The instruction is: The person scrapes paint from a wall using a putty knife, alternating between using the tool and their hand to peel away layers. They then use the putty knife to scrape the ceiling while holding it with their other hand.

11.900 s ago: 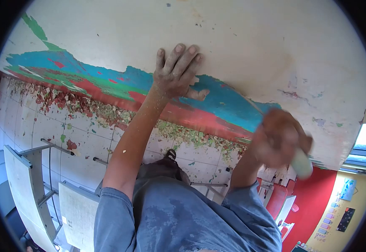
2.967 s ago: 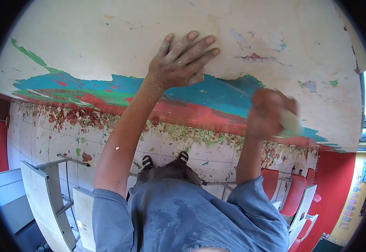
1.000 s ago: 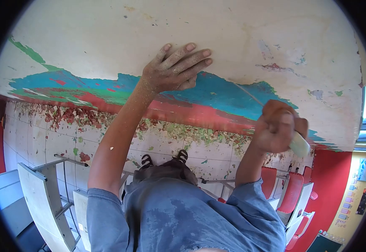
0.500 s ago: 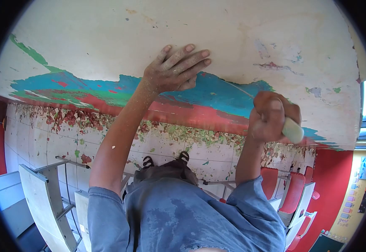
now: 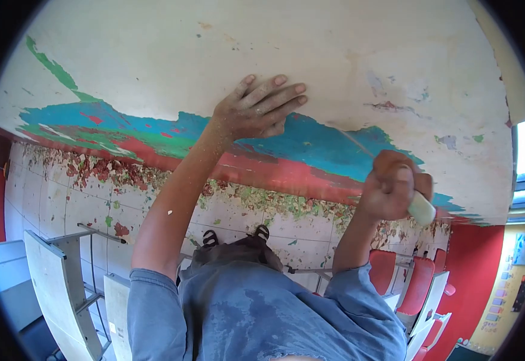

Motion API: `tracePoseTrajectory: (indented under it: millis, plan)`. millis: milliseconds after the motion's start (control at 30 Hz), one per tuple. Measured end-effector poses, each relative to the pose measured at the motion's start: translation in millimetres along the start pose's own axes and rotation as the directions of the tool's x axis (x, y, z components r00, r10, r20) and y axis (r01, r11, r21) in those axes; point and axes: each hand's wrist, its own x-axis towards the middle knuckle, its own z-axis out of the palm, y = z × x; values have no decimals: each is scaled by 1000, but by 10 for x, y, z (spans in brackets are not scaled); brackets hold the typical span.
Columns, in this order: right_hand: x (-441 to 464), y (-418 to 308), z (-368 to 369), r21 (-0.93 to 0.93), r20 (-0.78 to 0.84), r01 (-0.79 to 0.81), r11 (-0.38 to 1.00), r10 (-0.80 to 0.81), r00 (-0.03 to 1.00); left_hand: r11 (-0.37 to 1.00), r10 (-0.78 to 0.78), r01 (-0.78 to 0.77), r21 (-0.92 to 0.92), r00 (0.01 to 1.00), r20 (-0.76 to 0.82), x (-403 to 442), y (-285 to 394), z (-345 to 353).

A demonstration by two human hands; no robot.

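Note:
My left hand (image 5: 259, 111), dusty and with its fingers spread, lies flat on the wall (image 5: 154, 66) at the upper edge of the exposed paint. To its right my right hand (image 5: 398, 186) is closed round a scraper (image 5: 422, 209), whose pale handle end sticks out below the fist. The thin blade points up and left and meets the wall near the edge of the white layer. Blue paint (image 5: 316, 144) shows between the hands, with red paint (image 5: 274, 172) beneath it.
Peeled paint flakes (image 5: 118, 174) litter the tiled floor (image 5: 46, 198) along the wall's foot. Desks (image 5: 58, 289) stand at the lower left. Red chairs (image 5: 417, 286) are at the lower right, near a red wall (image 5: 470, 265). My sandalled feet (image 5: 262, 231) are below.
Since half a second ago, my right hand and the scraper have moved slightly down in view. Compared with the earliest frame, the view has shifted and both my feet now show.

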Motion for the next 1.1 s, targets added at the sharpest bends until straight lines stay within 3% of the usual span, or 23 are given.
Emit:
tracePoseTrajectory:
  millis: [200,333,467,533,600,667,700,800,833,933,1067,1100]
  plan:
    - [117,-219,1,204,123,0,979,-26,992,1000,19,-19,21,999,-30,-3,18,7]
    - [111,-168,23,91,170,57,994,-72,983,1000,28,-28,14,999,-33,-28,15,-1]
    - [106,-128,-25,173,194,-25,985,-9,981,999,27,-26,42,999,-43,-12,20,6]
    - [125,-151,-35,233,121,-40,972,12,993,1000,7,-7,16,1000,-18,-29,28,5]
    - [1,-78,-53,-22,145,-98,995,100,984,1000,6,-5,26,1000,-9,-44,42,-19]
    - [16,-42,-61,63,138,-148,987,139,981,999,11,-10,34,1000,-24,-1,0,20]
    - [64,-94,-80,273,137,-184,944,151,979,999,10,-9,32,1000,-26,-9,2,34]
    - [-136,17,-96,-21,-34,-126,992,126,991,1000,11,-11,21,1000,-10,-61,45,-11]
    - [-161,15,-97,-27,-77,-145,989,143,987,1000,15,-15,27,1000,-15,-32,26,1]
    - [40,-34,-83,396,172,-144,907,80,982,999,14,-14,35,1000,-6,-48,32,4]
    - [-10,-34,-4,122,31,-90,988,87,996,999,25,-24,33,999,-21,-8,6,17]
    - [21,-66,-6,194,36,-95,976,89,995,1000,18,-18,20,1000,-18,-20,12,22]
